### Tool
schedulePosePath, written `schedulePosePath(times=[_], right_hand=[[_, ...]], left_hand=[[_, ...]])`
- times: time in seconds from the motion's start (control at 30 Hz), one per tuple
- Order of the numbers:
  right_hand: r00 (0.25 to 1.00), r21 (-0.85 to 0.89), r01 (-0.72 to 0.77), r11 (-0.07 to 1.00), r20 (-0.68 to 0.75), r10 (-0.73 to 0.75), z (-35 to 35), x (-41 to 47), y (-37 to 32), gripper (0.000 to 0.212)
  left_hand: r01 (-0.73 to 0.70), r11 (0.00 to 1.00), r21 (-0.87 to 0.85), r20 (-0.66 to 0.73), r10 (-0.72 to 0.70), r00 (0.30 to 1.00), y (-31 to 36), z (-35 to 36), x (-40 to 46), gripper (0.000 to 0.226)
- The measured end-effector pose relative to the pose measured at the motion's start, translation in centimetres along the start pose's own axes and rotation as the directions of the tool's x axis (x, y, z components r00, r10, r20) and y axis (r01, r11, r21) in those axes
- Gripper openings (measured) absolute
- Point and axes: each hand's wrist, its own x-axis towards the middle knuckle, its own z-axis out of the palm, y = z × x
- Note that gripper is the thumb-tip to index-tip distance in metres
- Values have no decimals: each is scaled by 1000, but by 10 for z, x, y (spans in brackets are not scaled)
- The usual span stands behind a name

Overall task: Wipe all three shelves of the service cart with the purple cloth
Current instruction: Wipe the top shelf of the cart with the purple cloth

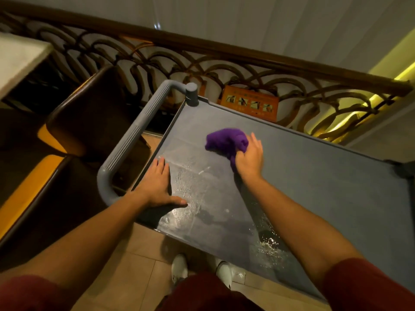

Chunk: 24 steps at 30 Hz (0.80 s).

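The grey service cart's top shelf (314, 176) fills the middle and right of the head view, with wet streaks and droplets on its near left part. My right hand (250, 157) presses the bunched purple cloth (225, 141) onto the shelf near its far left end. My left hand (157, 184) lies flat, fingers spread, on the shelf's left edge beside the cart's ribbed grey handle (132, 140). The two lower shelves are hidden under the top one.
A dark brown chair (89, 117) stands left of the cart handle, a pale tabletop (18, 61) at far left. An ornate railing (224, 70) and an orange box (251, 104) sit behind the cart. Tiled floor (134, 265) and my white shoes lie below.
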Motion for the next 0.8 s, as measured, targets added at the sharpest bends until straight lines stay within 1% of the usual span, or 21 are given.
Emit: schedulePosePath(times=[0.03, 0.1, 0.17, 0.2, 0.23, 0.3, 0.33, 0.43, 0.53, 0.63, 0.7, 0.8], right_hand=[[997, 51, -42, 998, -62, 45, 0, 9, -9, 52], [989, 99, -67, 993, -121, 79, 4, 25, -23, 57], [987, 68, -65, 996, -141, 74, 12, 35, -29, 69], [992, 12, -49, 999, -117, 50, 19, 38, -30, 72], [998, -72, -15, 997, -64, 11, 27, 36, -27, 73], [991, -230, 119, 966, 85, -101, 45, 31, -16, 70], [978, -260, 184, 948, 144, -150, 52, 28, -11, 67], [930, -200, 304, 931, 274, -245, 61, 16, -2, 61], [858, -110, 415, 903, 376, -349, 57, -14, 6, 61], [778, -26, 496, 868, 458, -431, 45, -56, 11, 63], [739, -8, 524, 852, 502, -449, 33, -87, 19, 66], [701, -1, 542, 840, 551, -452, 12, -127, 30, 69]], left_hand=[[-3, 999, -39, -20, 2, 1000, -1, 3, -1, 160], [-2, 998, -58, -34, 0, 999, -1, 7, -4, 159], [-1, 1000, 18, -39, 2, 999, 2, 11, -7, 157], [1, 998, 64, -48, 2, 999, 3, 13, -7, 156], [0, 995, 101, -54, 6, 999, 4, 14, -7, 155], [-3, 993, 115, -44, 8, 999, 2, 16, -6, 152], [-1, 995, 105, -39, 5, 999, 1, 17, -5, 151], [-6, 996, 89, -15, 7, 1000, -4, 17, -3, 150], [-1, 994, 105, -12, 2, 1000, -5, 18, 0, 150], [12, 993, 116, -12, -10, 1000, -3, 14, 3, 153], [19, 993, 118, 3, -19, 1000, 0, 13, -1, 155], [48, 990, 130, 24, -51, 998, 4, 10, -2, 157]])
